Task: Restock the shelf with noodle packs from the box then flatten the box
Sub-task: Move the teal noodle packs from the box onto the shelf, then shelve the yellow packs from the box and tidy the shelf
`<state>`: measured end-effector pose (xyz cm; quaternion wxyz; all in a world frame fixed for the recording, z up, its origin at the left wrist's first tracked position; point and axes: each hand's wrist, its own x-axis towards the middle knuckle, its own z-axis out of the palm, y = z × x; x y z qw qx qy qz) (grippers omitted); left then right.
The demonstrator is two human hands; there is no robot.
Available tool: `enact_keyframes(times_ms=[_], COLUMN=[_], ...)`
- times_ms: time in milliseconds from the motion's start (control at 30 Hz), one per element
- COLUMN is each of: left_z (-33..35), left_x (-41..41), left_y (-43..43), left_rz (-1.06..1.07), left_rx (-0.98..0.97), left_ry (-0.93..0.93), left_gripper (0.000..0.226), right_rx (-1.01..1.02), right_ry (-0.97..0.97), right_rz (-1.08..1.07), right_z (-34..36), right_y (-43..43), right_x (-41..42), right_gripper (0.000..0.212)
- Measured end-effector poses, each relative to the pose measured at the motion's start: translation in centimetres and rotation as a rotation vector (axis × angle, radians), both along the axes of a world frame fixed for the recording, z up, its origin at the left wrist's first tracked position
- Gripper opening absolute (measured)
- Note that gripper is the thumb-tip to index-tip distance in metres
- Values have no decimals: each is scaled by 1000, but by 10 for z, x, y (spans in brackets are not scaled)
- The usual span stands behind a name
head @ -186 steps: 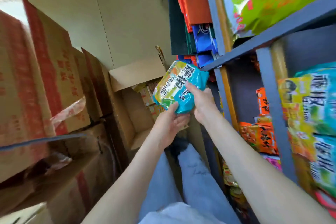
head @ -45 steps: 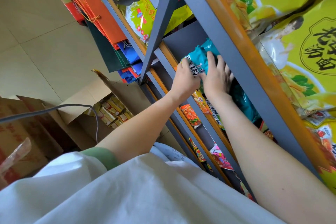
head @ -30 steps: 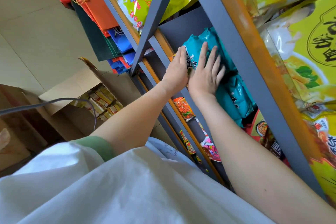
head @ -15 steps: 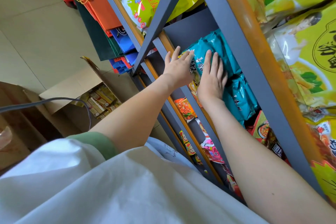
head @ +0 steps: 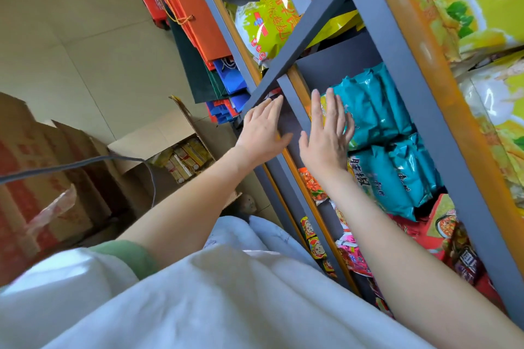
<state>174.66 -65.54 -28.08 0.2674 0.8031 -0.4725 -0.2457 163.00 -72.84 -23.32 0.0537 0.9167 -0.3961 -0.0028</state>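
**PACK SEATED, HANDS COMING OFF**

Noted shelf at 3 o'clock; box at 9 o'clock, part-full; teal noodle packs stacked at 2 o'clock. Found left hand now lifted clear, right hand grazing top pack; both empty, fingers straight. Judged ready for next fetch.

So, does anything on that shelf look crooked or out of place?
Nothing much. The teal noodle packs stand in neat rows, the right hand flat against the front one. The only untidy bit is off the shelf: a loose strip of tape hangs from a red carton at the left.
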Motion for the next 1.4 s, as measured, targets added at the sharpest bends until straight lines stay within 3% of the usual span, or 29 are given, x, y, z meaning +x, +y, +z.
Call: enact_keyframes(times_ms=[367,767,1100,1400], left_z=[-41,-222,-400,-558], left_x=[35,29,0,-10], left_y=[94,170,194,163], left_rz=[364,678,736,598], left_rx=[228,384,572,803], left_ry=[-7,54,262,337], left_gripper=[68,43,47,38], right_rx=[198,412,562,445], right_ry=[64,190,295,283], right_rz=[343,613,635,573], right_z=[-62,-266,-446,-550], right_y=[55,93,129,119], right_x=[64,112,88,71], right_gripper=[88,89,88,91])
